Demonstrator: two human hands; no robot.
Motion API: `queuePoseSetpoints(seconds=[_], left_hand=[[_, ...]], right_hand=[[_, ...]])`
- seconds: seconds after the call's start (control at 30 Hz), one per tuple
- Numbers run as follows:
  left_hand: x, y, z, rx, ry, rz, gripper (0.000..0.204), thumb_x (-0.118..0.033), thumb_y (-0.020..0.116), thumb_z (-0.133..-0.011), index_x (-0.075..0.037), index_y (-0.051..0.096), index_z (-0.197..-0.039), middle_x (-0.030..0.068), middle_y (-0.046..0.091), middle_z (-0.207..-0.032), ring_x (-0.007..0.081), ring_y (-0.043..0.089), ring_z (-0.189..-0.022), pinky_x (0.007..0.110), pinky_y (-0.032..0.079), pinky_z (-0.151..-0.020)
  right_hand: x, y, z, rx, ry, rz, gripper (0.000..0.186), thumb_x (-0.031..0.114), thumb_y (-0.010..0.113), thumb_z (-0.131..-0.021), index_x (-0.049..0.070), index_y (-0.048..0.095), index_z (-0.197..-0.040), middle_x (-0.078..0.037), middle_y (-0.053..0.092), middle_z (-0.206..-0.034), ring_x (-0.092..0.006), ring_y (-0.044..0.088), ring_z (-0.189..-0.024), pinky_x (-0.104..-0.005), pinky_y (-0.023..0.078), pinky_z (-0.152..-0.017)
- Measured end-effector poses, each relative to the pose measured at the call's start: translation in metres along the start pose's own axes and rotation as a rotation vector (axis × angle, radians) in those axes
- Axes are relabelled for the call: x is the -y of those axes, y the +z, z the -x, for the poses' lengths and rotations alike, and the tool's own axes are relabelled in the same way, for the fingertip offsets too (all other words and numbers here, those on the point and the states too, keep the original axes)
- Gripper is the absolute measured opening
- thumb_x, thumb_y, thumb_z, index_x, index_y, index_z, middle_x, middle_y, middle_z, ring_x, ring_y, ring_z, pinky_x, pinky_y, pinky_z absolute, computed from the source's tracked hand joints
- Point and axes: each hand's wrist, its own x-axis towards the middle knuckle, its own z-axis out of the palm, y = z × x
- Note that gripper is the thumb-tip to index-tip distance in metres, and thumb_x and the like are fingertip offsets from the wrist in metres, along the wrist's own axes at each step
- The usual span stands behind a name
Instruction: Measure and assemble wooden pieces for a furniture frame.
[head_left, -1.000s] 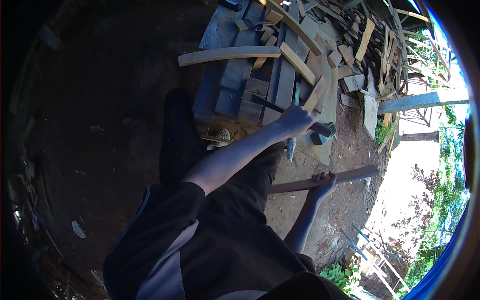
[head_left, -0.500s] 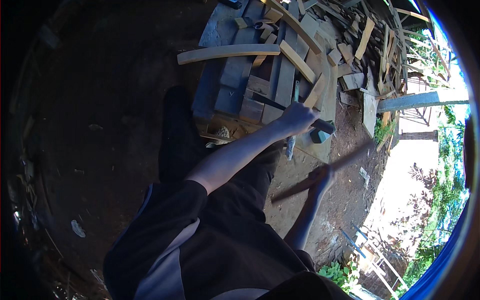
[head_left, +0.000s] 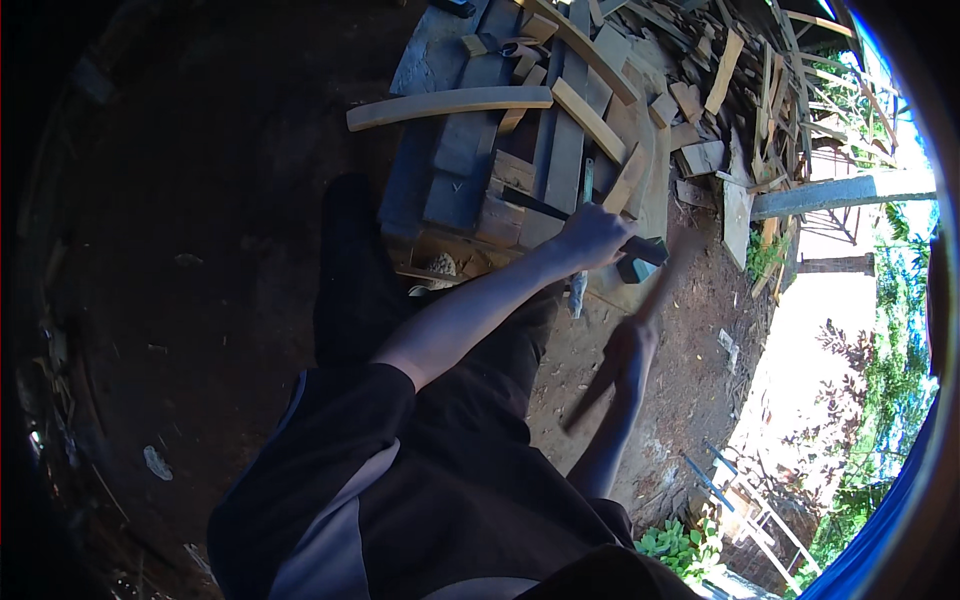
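My left hand [head_left: 596, 238] is closed around the handle of a dark tool [head_left: 648, 251], whose long dark blade points left at stacked wooden blocks [head_left: 498, 221]. Just behind the hand is a green boxy object [head_left: 634, 270], partly hidden, with a green metal bar [head_left: 589, 176] beside it. Lower right, my right hand [head_left: 632, 343] grips a wooden bar [head_left: 598, 390], blurred by motion and tilted steeply up toward the tool's handle; I cannot tell whether they touch.
Boards [head_left: 452, 190] cover a low platform, with curved wooden pieces [head_left: 450, 103] and a brush [head_left: 480, 43] on them. A heap of offcuts [head_left: 730, 110] lies at the upper right, a concrete beam [head_left: 840, 195] below it. Plants [head_left: 675, 545] and a metal frame [head_left: 760, 520] are at lower right.
My right hand has risen, and the wooden bar in it has swung from nearly level to steeply tilted, closer to the tool's handle. My left hand has barely moved.
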Motion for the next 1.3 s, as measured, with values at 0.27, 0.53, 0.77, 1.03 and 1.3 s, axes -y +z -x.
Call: queuePoseSetpoints(seconds=[0.27,0.53,0.77,1.03,1.3], left_hand=[[-0.008,-0.004,0.002,0.013,0.016,-0.014,0.028,-0.025,0.078,-0.071,-0.010,0.063,-0.089,0.0103,0.067,-0.066,0.0303,0.069,-0.064,0.043,0.055,-0.061],[-0.005,-0.005,0.004,0.052,0.013,-0.016,0.025,-0.023,0.078,-0.073,-0.010,0.063,-0.089,0.0094,0.068,-0.068,0.0299,0.069,-0.064,0.042,0.055,-0.063],[0.003,-0.008,0.002,0.098,-0.004,-0.045,0.028,-0.023,0.077,-0.072,-0.009,0.064,-0.093,0.0095,0.069,-0.069,0.0292,0.070,-0.066,0.042,0.055,-0.064],[-0.002,0.001,0.007,0.078,0.002,-0.034,0.027,-0.023,0.077,-0.071,-0.009,0.063,-0.090,0.0103,0.068,-0.069,0.0296,0.070,-0.066,0.042,0.055,-0.063],[0.000,0.010,0.020,0.064,0.101,0.000,0.030,-0.026,0.077,-0.072,-0.009,0.062,-0.092,0.0090,0.066,-0.080,0.0282,0.069,-0.077,0.039,0.055,-0.070]], right_hand=[[-0.002,-0.002,-0.001,-0.004,-0.041,0.162,0.017,0.014,0.064,-0.086,0.006,0.048,-0.082,0.000,0.047,-0.058,-0.0102,0.045,-0.041,-0.0269,0.036,-0.037],[-0.007,-0.016,-0.002,0.101,-0.011,0.532,0.011,0.009,0.060,-0.084,0.004,0.050,-0.083,-0.001,0.048,-0.057,-0.0125,0.045,-0.042,-0.0275,0.038,-0.040],[-0.008,-0.016,0.003,0.135,-0.098,0.553,0.014,0.012,0.061,-0.084,0.006,0.049,-0.081,0.000,0.045,-0.057,-0.0118,0.045,-0.043,-0.0285,0.037,-0.040],[-0.018,-0.029,-0.008,0.154,-0.003,0.536,0.024,0.029,0.063,-0.093,0.006,0.057,-0.091,-0.003,0.052,-0.057,-0.0103,0.047,-0.043,-0.0268,0.037,-0.039],[0.009,0.008,-0.052,0.285,0.004,-0.048,0.046,0.035,0.062,-0.095,0.002,0.050,-0.125,-0.008,0.062,-0.086,-0.0094,0.052,-0.056,-0.0236,0.043,-0.048]])
